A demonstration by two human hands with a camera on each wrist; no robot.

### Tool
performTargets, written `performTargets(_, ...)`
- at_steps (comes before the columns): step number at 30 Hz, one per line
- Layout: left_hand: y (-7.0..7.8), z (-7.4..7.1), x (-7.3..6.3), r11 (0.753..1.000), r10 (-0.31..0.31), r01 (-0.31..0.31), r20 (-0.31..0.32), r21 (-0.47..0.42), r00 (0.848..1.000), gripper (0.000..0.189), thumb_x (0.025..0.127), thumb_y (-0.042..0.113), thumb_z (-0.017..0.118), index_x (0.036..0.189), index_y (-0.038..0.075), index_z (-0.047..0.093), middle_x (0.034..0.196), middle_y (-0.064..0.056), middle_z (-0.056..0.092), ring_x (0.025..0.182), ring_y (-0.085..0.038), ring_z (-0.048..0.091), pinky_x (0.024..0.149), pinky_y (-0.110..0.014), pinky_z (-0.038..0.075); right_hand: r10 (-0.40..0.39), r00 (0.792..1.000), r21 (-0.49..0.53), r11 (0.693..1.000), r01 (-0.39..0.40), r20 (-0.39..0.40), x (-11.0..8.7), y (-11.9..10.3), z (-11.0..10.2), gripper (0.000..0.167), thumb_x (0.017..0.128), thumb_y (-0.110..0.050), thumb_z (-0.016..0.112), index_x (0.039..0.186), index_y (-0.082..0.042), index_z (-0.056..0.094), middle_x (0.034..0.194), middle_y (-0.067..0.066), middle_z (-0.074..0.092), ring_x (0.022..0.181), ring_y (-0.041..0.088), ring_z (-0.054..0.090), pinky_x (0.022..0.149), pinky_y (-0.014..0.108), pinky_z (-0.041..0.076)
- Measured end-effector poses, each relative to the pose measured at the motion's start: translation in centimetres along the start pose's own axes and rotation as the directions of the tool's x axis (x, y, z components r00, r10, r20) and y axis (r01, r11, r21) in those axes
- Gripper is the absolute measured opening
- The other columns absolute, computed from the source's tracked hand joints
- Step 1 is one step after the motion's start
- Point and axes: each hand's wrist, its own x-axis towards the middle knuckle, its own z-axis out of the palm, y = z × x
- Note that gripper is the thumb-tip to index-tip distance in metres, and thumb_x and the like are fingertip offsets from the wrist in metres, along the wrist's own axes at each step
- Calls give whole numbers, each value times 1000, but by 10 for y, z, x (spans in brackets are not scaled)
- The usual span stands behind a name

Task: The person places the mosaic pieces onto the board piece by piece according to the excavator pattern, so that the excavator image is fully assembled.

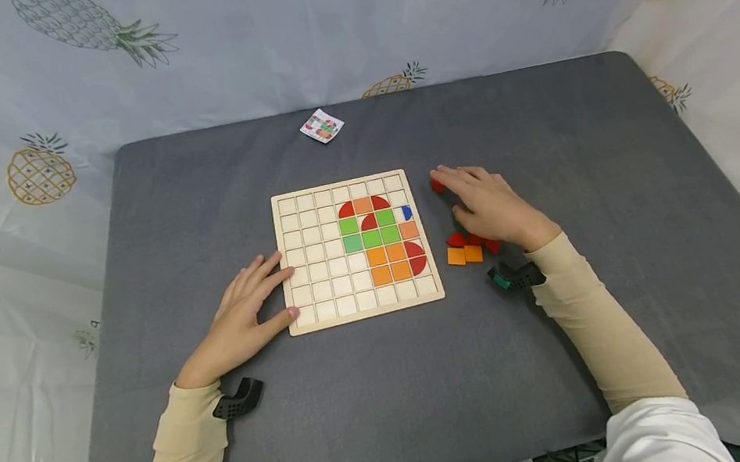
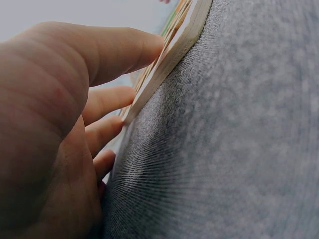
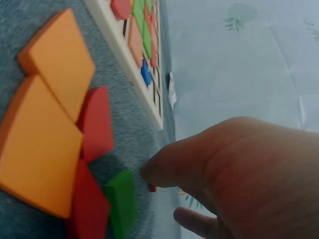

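A square wooden grid board [image 1: 320, 279] lies on the table, part of its right half filled with coloured pieces. My left hand [image 1: 234, 317] rests at the board's left edge, fingers extended and thumb tip on the rim. To the right of the board, my right hand [image 1: 490, 206] reaches over the table. Its fingertips touch a small red piece [image 1: 437, 185], mostly covered by them, while the thumb stands apart. Below that hand lie loose orange squares [image 1: 456, 256] and red pieces [image 1: 456, 240]. In the right wrist view a green piece [image 3: 122, 204] shows beside them.
A small printed card [image 1: 322, 125] lies near the back edge of the grey-covered table [image 1: 366, 405]. A curtain [image 1: 327, 24] with pineapple prints hangs behind it. On the board, a blue piece [image 1: 407, 212] sits near the right rim.
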Motion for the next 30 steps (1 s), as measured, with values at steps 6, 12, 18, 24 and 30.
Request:
performTargets(6, 0, 0, 0, 1000, -5, 5, 2, 8, 1000, 63, 96, 31, 71, 153, 16, 46, 169, -8, 25, 158, -36, 14, 126, -60, 7, 21, 1000, -4, 1000, -21, 18, 2, 0, 3, 58, 100, -12, 56, 156, -12, 39, 160, 14, 42, 148, 40, 31, 120, 63, 20)
performTargets(12, 0, 0, 0, 1000, -1, 1, 2, 1, 1000, 62, 97, 30, 70, 153, 16, 46, 169, -8, 25, 158, -36, 14, 126, -59, 7, 12, 1000, -49, 999, -13, -23, 2, -2, 2, 49, 97, -13, 65, 145, -9, 55, 140, 17, 57, 126, 39, 47, 109, 59, 36)
performTargets(18, 0, 0, 1, 1000, 0, 0, -1, 3, 1000, 62, 97, 30, 70, 152, 16, 46, 169, -8, 26, 158, -36, 15, 126, -59, 8, 44, 999, -53, 998, -44, -3, 2, -3, 2, 41, 99, -15, 64, 138, -4, 61, 126, 19, 61, 110, 36, 50, 98, 52, 45)
performTargets(24, 0, 1, 1, 1000, -4, 4, 3, -1, 1000, 64, 96, 30, 71, 153, 17, 46, 169, -6, 24, 158, -35, 13, 125, -62, 7, 84, 996, -30, 996, -85, -15, 1, -2, 2, 36, 98, -19, 68, 131, -6, 67, 122, 16, 60, 107, 32, 49, 89, 47, 49)
performTargets(30, 1, 0, -1, 1000, -4, 4, 2, 0, 1000, 64, 96, 30, 71, 153, 15, 46, 169, -8, 25, 158, -37, 13, 125, -62, 8, 70, 997, -41, 997, -71, -37, 2, 0, 4, 30, 97, -23, 71, 121, -5, 69, 123, 14, 61, 111, 33, 52, 95, 50, 50)
